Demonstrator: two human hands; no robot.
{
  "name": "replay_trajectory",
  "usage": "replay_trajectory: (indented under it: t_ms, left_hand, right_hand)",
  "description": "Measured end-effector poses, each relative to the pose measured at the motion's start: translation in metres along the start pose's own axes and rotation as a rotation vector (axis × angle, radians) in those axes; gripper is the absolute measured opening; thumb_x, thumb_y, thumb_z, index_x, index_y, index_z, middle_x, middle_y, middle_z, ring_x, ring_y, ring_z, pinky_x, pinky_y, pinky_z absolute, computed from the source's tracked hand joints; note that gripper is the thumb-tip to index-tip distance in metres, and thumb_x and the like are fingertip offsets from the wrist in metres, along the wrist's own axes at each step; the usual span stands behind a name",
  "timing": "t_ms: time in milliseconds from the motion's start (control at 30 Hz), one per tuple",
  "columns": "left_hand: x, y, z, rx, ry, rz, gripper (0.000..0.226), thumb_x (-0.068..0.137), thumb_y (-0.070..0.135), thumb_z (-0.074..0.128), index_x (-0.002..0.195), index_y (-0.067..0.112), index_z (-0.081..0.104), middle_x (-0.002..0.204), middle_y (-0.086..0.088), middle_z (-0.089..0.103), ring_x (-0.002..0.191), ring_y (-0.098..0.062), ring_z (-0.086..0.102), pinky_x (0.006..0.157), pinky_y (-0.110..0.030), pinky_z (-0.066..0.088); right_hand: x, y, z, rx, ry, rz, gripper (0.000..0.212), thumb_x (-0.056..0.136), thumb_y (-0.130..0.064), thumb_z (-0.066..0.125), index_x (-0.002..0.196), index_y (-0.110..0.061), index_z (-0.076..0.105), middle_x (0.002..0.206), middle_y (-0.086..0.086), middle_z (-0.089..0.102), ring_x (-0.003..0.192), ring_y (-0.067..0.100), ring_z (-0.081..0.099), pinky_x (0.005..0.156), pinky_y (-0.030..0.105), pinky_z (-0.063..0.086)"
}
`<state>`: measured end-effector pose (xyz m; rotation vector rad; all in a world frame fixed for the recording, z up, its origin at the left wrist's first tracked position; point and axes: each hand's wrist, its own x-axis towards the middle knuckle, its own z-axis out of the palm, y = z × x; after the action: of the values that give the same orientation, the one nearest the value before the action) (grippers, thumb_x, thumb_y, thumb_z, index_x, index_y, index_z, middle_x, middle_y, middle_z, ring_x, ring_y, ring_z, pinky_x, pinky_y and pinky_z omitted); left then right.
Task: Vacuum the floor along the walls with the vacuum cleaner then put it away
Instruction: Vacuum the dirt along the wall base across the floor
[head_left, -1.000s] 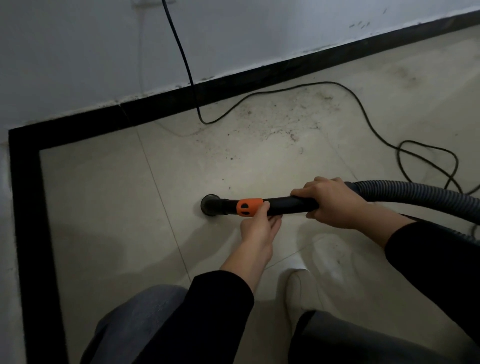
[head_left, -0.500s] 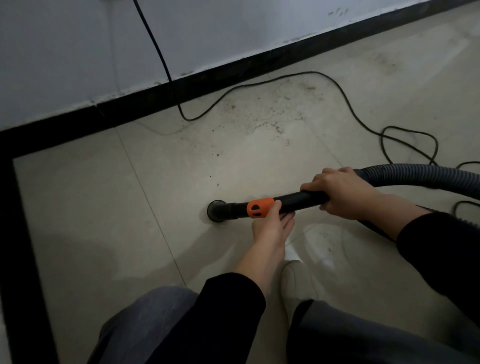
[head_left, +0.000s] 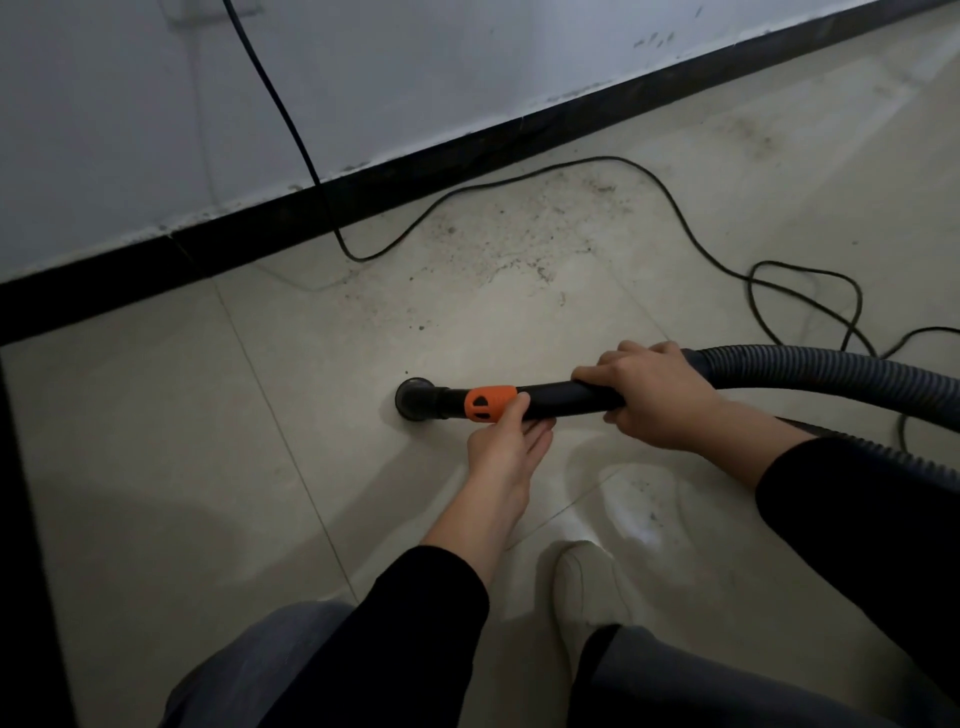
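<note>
Dirt (head_left: 519, 249) lies speckled over the pale floor (head_left: 156, 441) between the nozzle (head_left: 415, 397) and the black skirting (head_left: 467, 150). So the job looks barely under way here. That patch along the wall is not yet picked up, more grime shows further right, and putting the machine away is all to come. The tiles left of the nozzle look cleaner, though I can't say they have been vacuumed.

The person crouches with the right hand (head_left: 654, 395) wrapped over the black wand (head_left: 566, 397) where it meets the ribbed hose (head_left: 831, 374). The left hand (head_left: 506, 447) pinches the wand from beneath, thumb against the orange collar (head_left: 491, 404). The round nozzle sits on the tile, well short of the skirting. The power cord (head_left: 675, 208) drops down the wall and loops past the dirty patch. The vacuum's body is out of sight.

No brand, label or lettering can be read; the collar bears only dark cut-outs.
</note>
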<state>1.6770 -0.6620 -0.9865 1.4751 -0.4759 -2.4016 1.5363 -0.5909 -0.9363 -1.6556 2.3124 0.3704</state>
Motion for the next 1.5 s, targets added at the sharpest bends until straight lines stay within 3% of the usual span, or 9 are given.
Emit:
replay_trajectory:
  t_ms: [267, 767, 1100, 1300, 1500]
  left_hand:
    - [0.016, 0.008, -0.001, 0.002, -0.011, 0.038, 0.017, 0.096, 0.016, 0.059, 0.106, 0.002, 0.057, 0.09, -0.012, 0.069, 0.079, -0.015, 0.069, 0.065, -0.019, 0.056]
    - [0.032, 0.019, 0.013, 0.02, -0.053, 0.045, 0.009, 0.096, 0.016, 0.06, 0.096, 0.007, 0.059, 0.095, -0.011, 0.069, 0.083, -0.015, 0.069, 0.071, -0.021, 0.056]
    - [0.043, 0.026, 0.019, 0.044, -0.067, 0.083, 0.014, 0.096, 0.015, 0.059, 0.106, 0.005, 0.059, 0.102, -0.015, 0.068, 0.083, -0.018, 0.068, 0.067, -0.019, 0.055]
    - [0.049, 0.033, 0.018, 0.075, -0.078, 0.101, 0.018, 0.097, 0.017, 0.058, 0.109, 0.003, 0.057, 0.105, -0.016, 0.067, 0.088, -0.02, 0.068, 0.076, -0.023, 0.054]
    - [0.055, 0.039, 0.013, 0.079, -0.069, 0.111, 0.015, 0.096, 0.017, 0.06, 0.104, 0.004, 0.058, 0.092, -0.011, 0.069, 0.082, -0.016, 0.069, 0.069, -0.021, 0.055]
  right_hand:
    - [0.011, -0.004, 0.001, 0.021, 0.023, 0.03, 0.043, 0.086, -0.018, 0.059, 0.125, -0.033, 0.049, 0.108, -0.005, 0.057, 0.109, 0.018, 0.046, 0.085, 0.039, 0.031]
    - [0.02, 0.0, 0.002, 0.027, 0.055, 0.121, 0.038, 0.087, -0.021, 0.058, 0.122, -0.033, 0.048, 0.106, -0.006, 0.056, 0.106, 0.017, 0.045, 0.09, 0.04, 0.035]
    - [0.028, 0.0, 0.003, 0.045, 0.077, 0.158, 0.036, 0.087, -0.019, 0.057, 0.121, -0.03, 0.049, 0.105, -0.005, 0.055, 0.105, 0.019, 0.046, 0.089, 0.041, 0.036]
    - [0.036, -0.003, 0.006, 0.071, 0.098, 0.191, 0.036, 0.088, -0.018, 0.058, 0.121, -0.031, 0.049, 0.105, -0.003, 0.056, 0.103, 0.019, 0.045, 0.086, 0.04, 0.033]
    - [0.043, -0.01, 0.01, 0.097, 0.119, 0.198, 0.035, 0.089, -0.017, 0.058, 0.12, -0.031, 0.049, 0.104, -0.004, 0.056, 0.104, 0.019, 0.044, 0.087, 0.04, 0.031]
